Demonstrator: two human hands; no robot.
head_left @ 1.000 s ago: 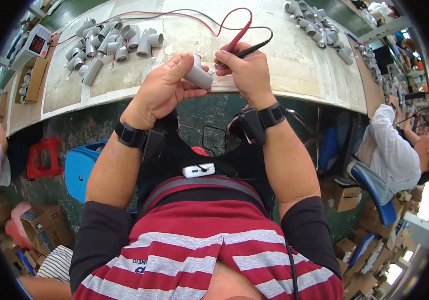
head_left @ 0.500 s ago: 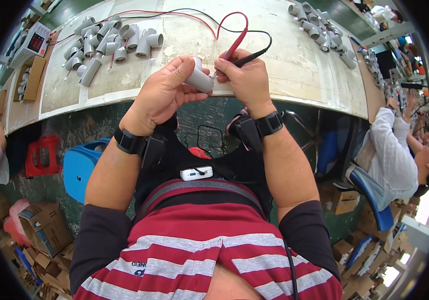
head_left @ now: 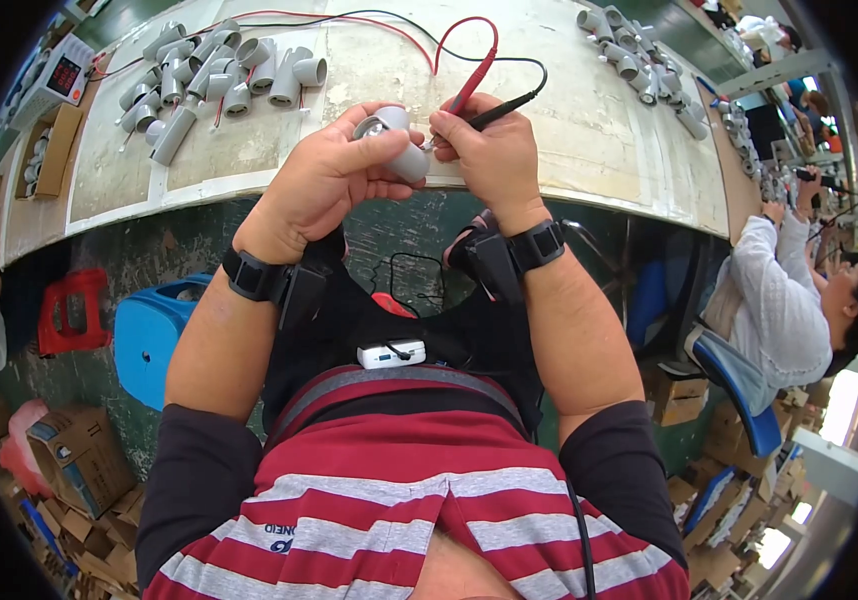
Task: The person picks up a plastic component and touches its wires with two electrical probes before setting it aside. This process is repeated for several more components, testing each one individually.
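My left hand [head_left: 324, 165] is closed around a grey spotlight head [head_left: 409, 163], a short cylinder joined to a second one, over the table's near edge. Its round mouth is turned up, with something shiny inside. My right hand [head_left: 497, 155] pinches a red test probe [head_left: 472, 85] and a black test probe [head_left: 504, 109] together. Their tips meet the right end of the spotlight head at what look like small wire ends. Fingers partly hide that contact. Both wrists wear black straps.
Several grey spotlight heads lie heaped on the worn table [head_left: 379, 70] at left, and another heap [head_left: 644, 60] lies at right. Probe leads run to a meter box [head_left: 67, 75] with red digits. Beside it is a carton [head_left: 54, 155]. A blue stool [head_left: 149, 345] and co-workers flank me.
My left hand has turned the spotlight head so its open mouth now faces up, with the thumb lying across it. The right hand and the probes have hardly moved.
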